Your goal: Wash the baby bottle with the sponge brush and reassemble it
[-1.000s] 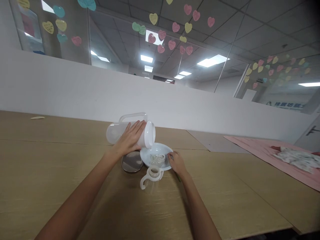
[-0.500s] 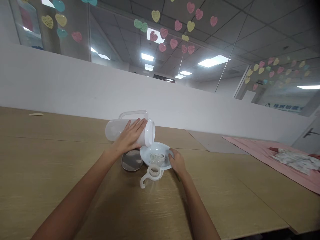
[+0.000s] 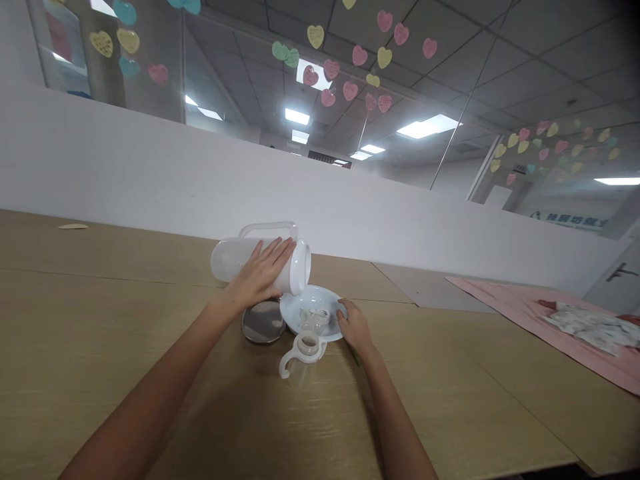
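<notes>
A frosted white plastic pitcher (image 3: 227,260) lies tipped on its side, its handle towards the wall and its white rimmed end to the right. My left hand (image 3: 260,272) is laid over its body, fingers extended along it and gripping it. At the right edge of a pale blue shallow bowl (image 3: 293,317), my right hand (image 3: 354,325) pinches the rim. Small clear and white pieces (image 3: 317,319) sit inside the bowl. Just in front stands a clear bottle with a white hooked collar (image 3: 305,347). A round dark grey disc-like dish (image 3: 263,322) is beside the bowl, below my left hand.
The wooden table (image 3: 225,413) stretches across the view up to a white wall (image 3: 150,180). A small flat pale piece (image 3: 73,227) lies far left. On the right is a pink cloth (image 3: 515,300) with a patterned garment (image 3: 585,325). Something green (image 3: 356,358) shows by my right wrist.
The view has shifted very slightly. Both hands keep their holds, and the pitcher and bowl stay in place.
</notes>
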Action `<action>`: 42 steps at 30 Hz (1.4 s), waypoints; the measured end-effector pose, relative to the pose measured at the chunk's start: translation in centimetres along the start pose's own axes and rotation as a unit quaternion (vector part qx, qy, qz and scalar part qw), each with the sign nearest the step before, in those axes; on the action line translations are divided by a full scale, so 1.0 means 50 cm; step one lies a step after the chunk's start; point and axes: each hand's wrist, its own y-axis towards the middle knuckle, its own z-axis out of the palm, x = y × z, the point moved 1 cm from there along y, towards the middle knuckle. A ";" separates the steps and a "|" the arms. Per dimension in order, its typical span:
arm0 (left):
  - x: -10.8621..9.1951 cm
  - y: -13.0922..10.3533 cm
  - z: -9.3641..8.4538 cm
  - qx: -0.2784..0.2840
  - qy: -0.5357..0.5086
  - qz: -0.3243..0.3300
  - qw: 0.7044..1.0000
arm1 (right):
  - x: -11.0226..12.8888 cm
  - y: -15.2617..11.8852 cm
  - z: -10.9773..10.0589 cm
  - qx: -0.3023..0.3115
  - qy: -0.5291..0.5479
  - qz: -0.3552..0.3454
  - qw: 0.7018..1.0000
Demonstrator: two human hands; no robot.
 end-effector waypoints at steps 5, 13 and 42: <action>-0.004 0.000 -0.004 -0.003 -0.003 -0.001 1.000 | -0.001 -0.001 0.001 -0.004 0.001 -0.009 1.000; -0.001 -0.003 -0.002 -0.005 -0.004 0.001 1.000 | -0.001 -0.001 0.002 0.005 0.009 -0.004 1.000; -0.124 -0.043 -0.201 0.052 -0.018 -0.090 0.994 | -0.004 -0.001 0.005 -0.003 0.006 -0.012 1.000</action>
